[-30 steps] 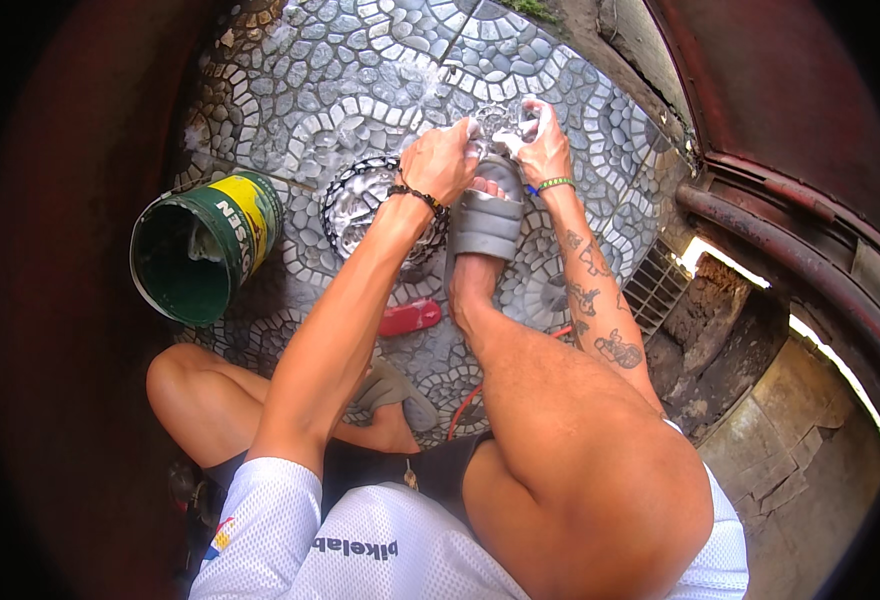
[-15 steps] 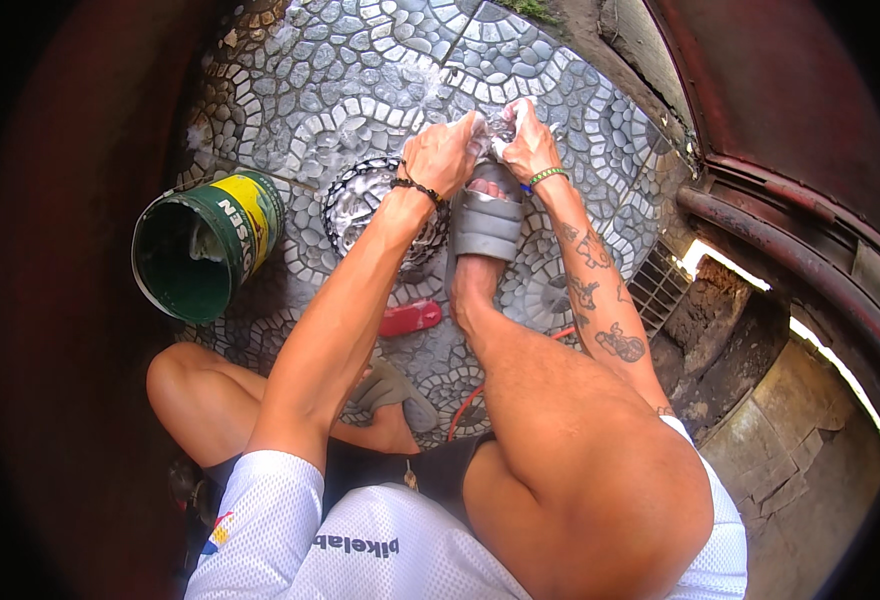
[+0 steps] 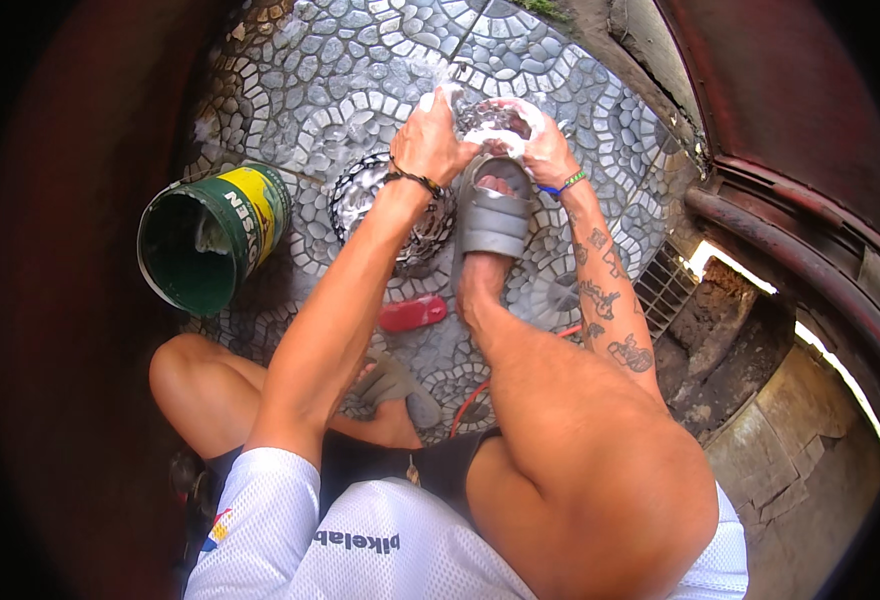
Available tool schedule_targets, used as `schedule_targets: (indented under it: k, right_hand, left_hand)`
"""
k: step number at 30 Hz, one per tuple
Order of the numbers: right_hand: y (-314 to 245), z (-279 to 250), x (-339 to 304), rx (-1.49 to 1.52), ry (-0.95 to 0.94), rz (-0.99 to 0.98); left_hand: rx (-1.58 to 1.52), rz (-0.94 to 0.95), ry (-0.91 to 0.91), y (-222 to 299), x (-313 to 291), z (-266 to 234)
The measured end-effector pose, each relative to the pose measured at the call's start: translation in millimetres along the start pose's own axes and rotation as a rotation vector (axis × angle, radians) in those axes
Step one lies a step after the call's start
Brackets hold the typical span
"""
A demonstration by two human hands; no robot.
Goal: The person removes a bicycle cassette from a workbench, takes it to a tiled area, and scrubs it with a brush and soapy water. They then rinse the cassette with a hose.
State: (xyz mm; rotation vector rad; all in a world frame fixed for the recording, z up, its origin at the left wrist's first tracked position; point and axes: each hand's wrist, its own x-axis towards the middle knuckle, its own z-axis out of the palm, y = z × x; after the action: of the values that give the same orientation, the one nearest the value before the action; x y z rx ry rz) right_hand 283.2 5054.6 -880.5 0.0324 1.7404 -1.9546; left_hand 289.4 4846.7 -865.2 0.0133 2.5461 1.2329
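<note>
My left hand (image 3: 430,140) and my right hand (image 3: 548,157) are closed on opposite sides of a round, foam-covered part (image 3: 492,117), above the toes of my sandalled foot. Its rim is white with suds and the middle looks dark; its exact kind is hidden by the foam. To the left of the foot, a larger round part with a black toothed-looking rim (image 3: 337,208) lies on the stone floor, partly behind my left forearm. Suds cover much of it.
A green bucket with a yellow band (image 3: 222,240) lies tipped on its side at left. Beside my grey sandal (image 3: 493,225) is a red oblong object (image 3: 412,314). Pebble-patterned paving (image 3: 350,60) surrounds them. A metal grate (image 3: 664,283) and dark red metalwork stand at right.
My hands have moved apart and slightly lower, the right one shifting right. The foam-covered round part now shows broadly between them, where before it was mostly hidden.
</note>
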Motion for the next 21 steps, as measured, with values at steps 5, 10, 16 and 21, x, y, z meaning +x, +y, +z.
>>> schedule_targets:
  k: [5,10,16,21]
  right_hand:
    - [-21.7,23.9,13.0,-0.002,-0.027,0.106]
    - [-20.9,56.9,19.7,0.063,-0.022,-0.047]
    - [2.6,89.4,19.9,-0.106,0.176,-0.122]
    - [9.1,48.0,-57.6,-0.417,0.876,-0.183]
  left_hand:
    - [-0.709,-0.045,-0.244,-24.9,4.3,-32.3]
    - [-1.098,-0.177,-0.218,-33.9,-14.3,-60.6]
    - [-1.42,-0.288,-0.259,-39.9,-49.6,-100.2]
    - [-1.261,-0.329,-0.5,-2.5,-55.7,-175.1]
